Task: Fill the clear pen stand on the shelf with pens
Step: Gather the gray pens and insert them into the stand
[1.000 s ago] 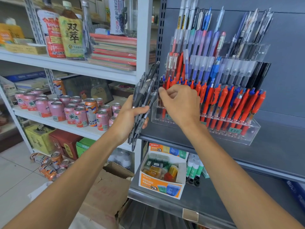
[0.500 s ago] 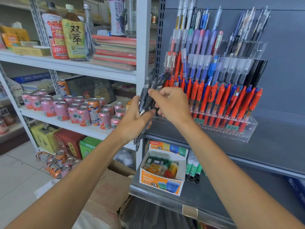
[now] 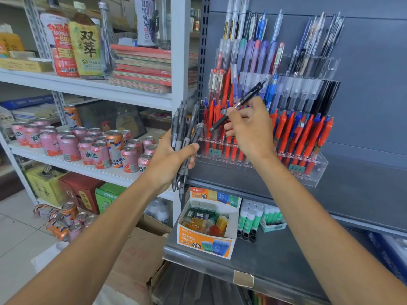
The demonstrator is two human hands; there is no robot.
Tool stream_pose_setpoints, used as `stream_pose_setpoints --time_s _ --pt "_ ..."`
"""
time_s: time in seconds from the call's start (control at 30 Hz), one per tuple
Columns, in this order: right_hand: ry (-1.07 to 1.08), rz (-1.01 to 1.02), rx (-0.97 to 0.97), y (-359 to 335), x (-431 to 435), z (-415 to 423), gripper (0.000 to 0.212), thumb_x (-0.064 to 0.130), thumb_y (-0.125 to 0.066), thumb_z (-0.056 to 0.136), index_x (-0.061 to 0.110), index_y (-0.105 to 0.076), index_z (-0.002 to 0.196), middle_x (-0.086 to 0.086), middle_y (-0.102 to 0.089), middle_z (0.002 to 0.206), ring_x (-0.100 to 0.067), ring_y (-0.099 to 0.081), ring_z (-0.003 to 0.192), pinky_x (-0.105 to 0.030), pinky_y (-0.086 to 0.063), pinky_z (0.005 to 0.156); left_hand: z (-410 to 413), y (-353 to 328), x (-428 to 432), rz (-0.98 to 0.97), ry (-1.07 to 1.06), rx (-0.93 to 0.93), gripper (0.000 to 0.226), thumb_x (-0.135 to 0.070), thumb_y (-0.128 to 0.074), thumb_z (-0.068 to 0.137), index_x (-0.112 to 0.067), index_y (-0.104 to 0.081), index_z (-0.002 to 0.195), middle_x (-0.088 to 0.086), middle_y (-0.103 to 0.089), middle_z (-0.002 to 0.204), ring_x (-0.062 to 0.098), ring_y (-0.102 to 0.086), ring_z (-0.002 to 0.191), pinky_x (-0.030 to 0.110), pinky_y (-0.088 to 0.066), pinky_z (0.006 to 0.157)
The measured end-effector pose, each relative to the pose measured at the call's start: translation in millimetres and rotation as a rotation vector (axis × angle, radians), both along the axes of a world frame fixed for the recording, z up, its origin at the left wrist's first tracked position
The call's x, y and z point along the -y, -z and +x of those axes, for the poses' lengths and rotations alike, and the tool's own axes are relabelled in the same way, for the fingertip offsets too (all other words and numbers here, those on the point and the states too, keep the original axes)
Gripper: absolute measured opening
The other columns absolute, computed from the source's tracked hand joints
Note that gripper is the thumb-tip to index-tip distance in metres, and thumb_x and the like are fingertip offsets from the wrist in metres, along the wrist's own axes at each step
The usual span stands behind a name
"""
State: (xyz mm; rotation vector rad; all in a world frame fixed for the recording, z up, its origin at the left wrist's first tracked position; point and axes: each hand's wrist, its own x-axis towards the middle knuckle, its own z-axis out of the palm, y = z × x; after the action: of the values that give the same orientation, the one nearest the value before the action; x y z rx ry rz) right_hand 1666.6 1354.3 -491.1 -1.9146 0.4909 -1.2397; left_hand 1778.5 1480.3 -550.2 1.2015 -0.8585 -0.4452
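On shelf, clear pen stand [image 3: 317,170] w/ red pens [image 3: 306,139], right hand [image 3: 251,130] pinching black pen [image 3: 239,105]

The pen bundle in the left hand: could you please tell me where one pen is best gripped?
By an upper end of the pen bundle, from above right: those ends fan apart above the left hand, which wraps the middle.

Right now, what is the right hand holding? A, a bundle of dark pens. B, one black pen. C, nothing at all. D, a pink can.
B: the right hand pinches one black pen in front of the clear pen stand, while the bundle of dark pens is gripped in the left hand.
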Motion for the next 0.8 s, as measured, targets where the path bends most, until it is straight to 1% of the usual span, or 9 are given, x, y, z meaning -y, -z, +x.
stream_pose_setpoints --time_s 0.07,0.13,0.2,0.27,0.37,0.57,0.67,0.7,0.8 --pt "0.033 -0.054 -0.025 0.0 4.4 -1.9 0.020 0.021 -0.062 0.096 0.012 -0.046 0.103 0.008 -0.067 0.068 -0.008 -0.067 0.058 -0.040 -0.059 0.071 -0.3 -0.4 2.4 -0.011 0.000 0.020 0.027 -0.003 -0.062 0.090 -0.006 -0.047 0.112 0.004 -0.054 0.060 0.019 -0.047 0.052 0.026 -0.045 0.053" --pt "0.052 -0.095 -0.046 -1.2 6.9 -3.9 0.017 0.023 -0.065 0.093 0.018 -0.050 0.089 0.008 -0.068 0.067 -0.014 -0.069 0.063 -0.045 -0.058 0.072 0.1 -1.2 3.6 -0.020 -0.003 0.030 0.025 -0.005 -0.065 0.089 -0.008 -0.049 0.108 0.002 -0.055 0.060 0.020 -0.048 0.053 0.027 -0.046 0.055" --pt "0.065 -0.102 -0.053 -2.0 9.3 -4.2 0.018 0.023 -0.068 0.091 0.022 -0.054 0.080 0.007 -0.069 0.074 -0.014 -0.070 0.072 -0.041 -0.059 0.077 3.0 -1.1 3.8 -0.025 -0.008 0.025 0.022 -0.009 -0.065 0.090 -0.010 -0.049 0.105 0.002 -0.055 0.061 0.019 -0.049 0.055 0.027 -0.046 0.057" --pt "0.047 -0.090 -0.042 -1.9 11.0 -3.3 0.009 0.021 -0.070 0.090 0.020 -0.064 0.082 0.004 -0.072 0.082 -0.011 -0.070 0.081 -0.037 -0.059 0.080 7.2 -1.0 3.1 -0.034 -0.023 -0.010 0.021 -0.012 -0.063 0.092 -0.009 -0.049 0.106 0.001 -0.056 0.062 0.018 -0.050 0.056 0.028 -0.047 0.059" --pt "0.011 -0.074 -0.044 -1.1 11.2 0.7 0.005 0.019 -0.068 0.091 0.017 -0.069 0.087 0.001 -0.073 0.084 -0.013 -0.071 0.081 -0.039 -0.060 0.079 13.7 -0.5 1.2 -0.048 -0.034 -0.061 0.020 -0.014 -0.060 0.094 -0.006 -0.049 0.108 0.002 -0.056 0.067 0.018 -0.052 0.060 0.030 -0.047 0.061" --pt "0.031 -0.159 -0.176 0.8 7.2 11.1 0.007 0.019 -0.065 0.093 0.014 -0.061 0.089 0.009 -0.070 0.077 -0.013 -0.070 0.074 -0.042 -0.059 0.076 15.4 1.1 0.5 -0.027 -0.042 -0.048 0.016 -0.016 -0.058 0.096 -0.012 -0.050 0.109 0.009 -0.057 0.081 0.017 -0.051 0.062 0.030 -0.048 0.067" --pt "0.065 -0.229 -0.182 -4.8 5.5 12.7 0.027 0.019 -0.066 0.093 0.007 -0.052 0.113 0.016 -0.065 0.072 -0.010 -0.069 0.069 -0.041 -0.058 0.080 17.0 2.3 1.2 -0.023 -0.045 -0.056 0.018 -0.018 -0.058 0.096 -0.014 -0.049 0.111 0.008 -0.057 0.084 0.015 -0.052 0.061 0.032 -0.048 0.069" --pt "0.066 -0.248 -0.182 -7.3 5.2 12.6 0.029 0.019 -0.066 0.092 0.006 -0.051 0.114 0.015 -0.066 0.071 -0.010 -0.069 0.068 -0.041 -0.058 0.080 18.0 2.9 1.2 -0.020 -0.049 -0.057 0.021 -0.019 -0.059 0.095 -0.014 -0.048 0.112 0.008 -0.057 0.084 0.015 -0.052 0.061 0.033 -0.048 0.071" --pt "0.071 -0.290 -0.253 -10.9 6.3 14.3 0.016 0.018 -0.067 0.091 0.015 -0.052 0.094 0.010 -0.070 0.069 -0.010 -0.070 0.068 -0.040 -0.058 0.080 20.6 3.9 0.4 -0.017 -0.066 -0.065 0.030 -0.019 -0.059 0.095 -0.011 -0.045 0.121 0.008 -0.057 0.084 0.015 -0.052 0.061 0.034 -0.047 0.074"
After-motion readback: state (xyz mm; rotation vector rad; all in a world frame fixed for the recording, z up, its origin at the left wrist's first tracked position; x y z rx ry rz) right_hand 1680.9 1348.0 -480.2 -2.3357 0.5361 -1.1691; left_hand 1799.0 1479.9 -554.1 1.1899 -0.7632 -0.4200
